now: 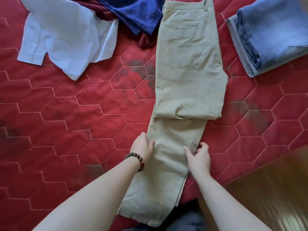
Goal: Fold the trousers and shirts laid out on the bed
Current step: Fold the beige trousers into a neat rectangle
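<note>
Khaki trousers (186, 77) lie lengthwise on the red quilted bed (66, 114), waistband far from me. Their upper part is folded over, with a fold edge across the middle, and the legs run toward me over the bed's near edge. My left hand (143, 146), a bead bracelet on its wrist, grips the left edge of the legs. My right hand (199, 155) pinches the right edge of the legs at about the same height. A white shirt (66, 34) lies crumpled at the far left.
Folded blue jeans (270, 34) sit at the far right. A dark blue garment (138, 12) and a maroon garment (145, 40) lie bunched at the top centre. A wooden floor (266, 189) shows at the lower right beyond the bed's corner.
</note>
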A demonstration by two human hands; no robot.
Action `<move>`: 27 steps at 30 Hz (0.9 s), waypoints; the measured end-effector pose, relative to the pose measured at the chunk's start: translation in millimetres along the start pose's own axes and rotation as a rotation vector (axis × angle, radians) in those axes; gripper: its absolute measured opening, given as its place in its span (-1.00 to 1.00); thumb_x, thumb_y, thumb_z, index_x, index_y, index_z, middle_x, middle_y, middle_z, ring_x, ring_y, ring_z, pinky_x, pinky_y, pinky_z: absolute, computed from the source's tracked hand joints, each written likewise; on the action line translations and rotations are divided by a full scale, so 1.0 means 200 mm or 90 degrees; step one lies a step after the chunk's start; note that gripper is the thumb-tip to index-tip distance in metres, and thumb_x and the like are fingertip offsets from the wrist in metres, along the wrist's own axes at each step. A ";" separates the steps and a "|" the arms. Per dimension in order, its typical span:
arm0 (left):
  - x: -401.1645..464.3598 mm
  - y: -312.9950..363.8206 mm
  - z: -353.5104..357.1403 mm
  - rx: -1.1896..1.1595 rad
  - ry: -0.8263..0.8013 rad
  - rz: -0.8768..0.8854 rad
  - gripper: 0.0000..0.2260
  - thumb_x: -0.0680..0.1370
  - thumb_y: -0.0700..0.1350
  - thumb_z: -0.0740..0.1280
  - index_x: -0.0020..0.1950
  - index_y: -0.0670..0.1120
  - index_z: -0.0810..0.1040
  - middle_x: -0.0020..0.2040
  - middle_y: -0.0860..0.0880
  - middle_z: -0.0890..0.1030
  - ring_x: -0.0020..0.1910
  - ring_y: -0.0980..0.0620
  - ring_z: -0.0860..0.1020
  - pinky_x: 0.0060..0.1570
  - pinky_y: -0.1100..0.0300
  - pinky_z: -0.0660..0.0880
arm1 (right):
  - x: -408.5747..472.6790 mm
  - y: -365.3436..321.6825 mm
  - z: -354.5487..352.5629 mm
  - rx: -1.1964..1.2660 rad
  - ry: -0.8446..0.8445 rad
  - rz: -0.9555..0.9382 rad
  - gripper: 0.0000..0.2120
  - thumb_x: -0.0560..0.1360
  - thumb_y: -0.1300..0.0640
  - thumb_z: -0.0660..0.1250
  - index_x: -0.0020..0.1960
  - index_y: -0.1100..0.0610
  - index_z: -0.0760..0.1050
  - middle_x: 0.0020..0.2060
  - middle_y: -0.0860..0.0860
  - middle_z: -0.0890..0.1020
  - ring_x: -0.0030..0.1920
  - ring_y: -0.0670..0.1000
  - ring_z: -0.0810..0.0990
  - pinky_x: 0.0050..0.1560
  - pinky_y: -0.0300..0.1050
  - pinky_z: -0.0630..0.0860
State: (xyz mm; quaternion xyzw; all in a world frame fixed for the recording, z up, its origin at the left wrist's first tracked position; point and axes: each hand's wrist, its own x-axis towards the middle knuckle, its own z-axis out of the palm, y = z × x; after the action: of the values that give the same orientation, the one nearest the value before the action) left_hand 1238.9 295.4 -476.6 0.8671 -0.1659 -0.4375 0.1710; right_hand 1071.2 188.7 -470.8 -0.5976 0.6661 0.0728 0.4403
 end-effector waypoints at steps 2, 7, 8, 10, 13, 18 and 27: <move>-0.03 -0.01 0.00 -0.017 0.033 0.024 -0.81 0.62 -0.08 0.22 -0.10 -0.17 0.34 -0.19 -0.08 0.48 -0.14 -0.14 0.47 -0.20 0.09 0.29 | 0.01 -0.03 0.05 0.038 -0.010 0.056 -0.48 0.50 -0.05 0.39 0.27 0.30 0.38 0.10 0.19 0.58 0.13 0.21 0.54 0.10 -0.04 0.44; -0.19 -0.05 0.02 -0.102 0.085 0.081 -0.77 0.64 -0.09 0.16 -0.18 -0.13 0.29 -0.32 -0.01 0.41 -0.30 -0.04 0.38 -0.28 0.07 0.21 | -0.12 -0.01 -0.03 0.096 0.034 -0.034 -0.66 0.61 0.00 0.20 -0.27 0.12 0.24 -0.36 -0.01 0.35 -0.33 0.01 0.34 -0.33 -0.08 0.26; -0.25 -0.06 0.03 -0.114 0.091 0.095 -0.75 0.65 -0.09 0.16 -0.22 -0.09 0.26 -0.35 0.01 0.38 -0.35 0.00 0.35 -0.30 0.06 0.18 | -0.16 0.02 -0.07 0.092 0.043 -0.058 -0.66 0.62 0.00 0.18 -0.26 0.13 0.24 -0.37 -0.02 0.36 -0.36 -0.02 0.33 -0.34 -0.11 0.26; -0.36 -0.08 0.06 -0.134 0.094 0.105 -0.70 0.64 -0.08 0.16 -0.27 -0.06 0.22 -0.41 0.03 0.35 -0.42 0.08 0.30 -0.34 0.04 0.17 | -0.27 0.08 -0.12 0.093 0.057 -0.096 -0.70 0.62 0.03 0.18 -0.22 0.16 0.31 -0.35 -0.01 0.47 -0.35 -0.06 0.43 -0.33 -0.20 0.33; -0.54 -0.15 0.13 -0.147 0.069 0.083 -0.69 0.60 -0.08 0.19 -0.33 -0.07 0.24 -0.46 0.08 0.33 -0.47 0.13 0.26 -0.38 0.08 0.23 | -0.42 0.21 -0.18 0.078 0.063 -0.095 -0.73 0.62 0.06 0.18 -0.20 0.17 0.34 -0.33 0.01 0.54 -0.32 -0.10 0.49 -0.32 -0.27 0.37; -0.62 -0.20 0.19 0.014 0.007 -0.009 -0.84 0.48 0.05 0.21 -0.23 0.00 0.43 -0.28 0.11 0.56 -0.30 0.08 0.50 -0.26 0.14 0.45 | -0.44 0.39 -0.28 -0.075 0.007 0.010 -0.74 0.57 -0.09 0.23 -0.01 0.11 0.47 -0.16 0.05 0.59 -0.13 0.11 0.55 -0.17 -0.01 0.46; -0.09 0.09 0.16 -0.029 0.074 -0.025 -0.69 0.54 0.00 0.27 0.24 -0.08 0.46 0.18 -0.11 0.46 0.04 -0.08 0.52 0.00 0.15 0.44 | 0.07 0.09 -0.26 -0.059 0.057 -0.069 -0.50 0.54 0.00 0.31 0.41 0.15 0.32 0.29 0.17 0.45 0.23 0.18 0.48 0.19 -0.01 0.39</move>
State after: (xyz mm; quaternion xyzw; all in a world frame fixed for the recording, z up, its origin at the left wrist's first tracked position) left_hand 1201.3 282.7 -474.0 0.8903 -0.1284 -0.3930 0.1910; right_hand 1030.8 151.0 -456.8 -0.6552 0.6477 0.0530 0.3851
